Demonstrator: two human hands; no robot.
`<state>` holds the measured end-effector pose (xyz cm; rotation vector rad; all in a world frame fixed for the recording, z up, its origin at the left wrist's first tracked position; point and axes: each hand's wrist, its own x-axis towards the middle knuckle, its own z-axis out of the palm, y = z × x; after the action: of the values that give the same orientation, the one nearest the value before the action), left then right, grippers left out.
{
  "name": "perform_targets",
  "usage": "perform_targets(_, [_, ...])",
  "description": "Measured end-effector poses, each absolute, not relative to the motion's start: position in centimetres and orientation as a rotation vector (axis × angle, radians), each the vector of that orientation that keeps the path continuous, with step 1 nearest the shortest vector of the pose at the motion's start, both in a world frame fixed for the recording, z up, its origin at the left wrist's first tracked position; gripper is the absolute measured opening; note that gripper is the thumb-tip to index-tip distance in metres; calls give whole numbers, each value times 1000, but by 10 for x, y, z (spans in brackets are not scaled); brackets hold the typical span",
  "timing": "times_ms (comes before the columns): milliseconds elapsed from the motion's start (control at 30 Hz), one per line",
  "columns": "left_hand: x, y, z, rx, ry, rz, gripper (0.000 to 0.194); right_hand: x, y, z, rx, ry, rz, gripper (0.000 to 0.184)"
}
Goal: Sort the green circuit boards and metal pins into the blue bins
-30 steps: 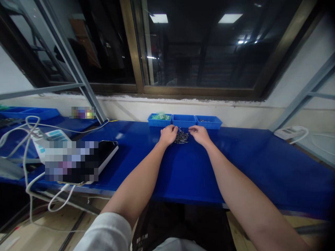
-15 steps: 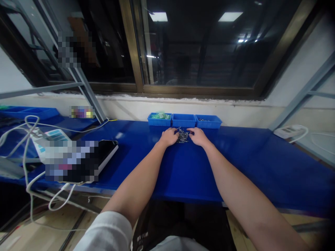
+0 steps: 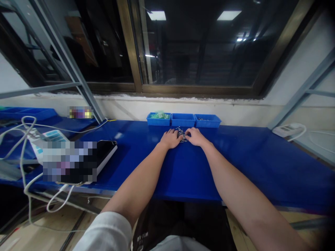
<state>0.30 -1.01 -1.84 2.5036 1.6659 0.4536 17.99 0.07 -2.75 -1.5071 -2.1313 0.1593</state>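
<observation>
A small heap of thin metal screws (image 3: 180, 132) lies on the blue table (image 3: 188, 174), between my two hands. On its left side rests my left hand (image 3: 170, 138), low over the table with the fingers stretched out and the thumb reaching to the heap's near edge. My right hand (image 3: 195, 137) is at the right side, its fingers bent and thumb and forefinger closed in at the screws. Whatever sits between those fingertips is too small to make out. The hands partly cover the heap.
Behind the heap stand a blue bin (image 3: 158, 121) of green-and-clear packets, a middle blue bin (image 3: 183, 122) and a right blue bin (image 3: 208, 122) holding small metal pieces. A phone-like device (image 3: 107, 150) with white cables lies left. A white power strip (image 3: 285, 130) is at right.
Both hands have closed in on the screws from either side, and the gap between them is narrower. My right fingers are now at the heap. The view has shifted slightly.
</observation>
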Motion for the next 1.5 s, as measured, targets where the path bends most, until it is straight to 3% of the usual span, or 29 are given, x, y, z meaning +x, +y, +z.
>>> perform_targets(300, [1,-9,-19,2513,1640,500,57,178,-5,-19,-1377,-1998,351,9])
perform_targets(567, [5,-12,-6,2465,1526,868,35,173,-11,-16,-1309,-1871,425,8])
perform_targets(933, [8,-15,-2,2464,1376,973,23,169,-13,-9,-1163,-1841,465,9])
perform_targets(1200, [6,-14,1,2291,1348,1226,24,168,-14,-5,-960,-1580,868,30])
perform_targets(1500, [3,-13,3,2062,1448,1266,33,174,-15,-1,-1009,-1456,1195,24])
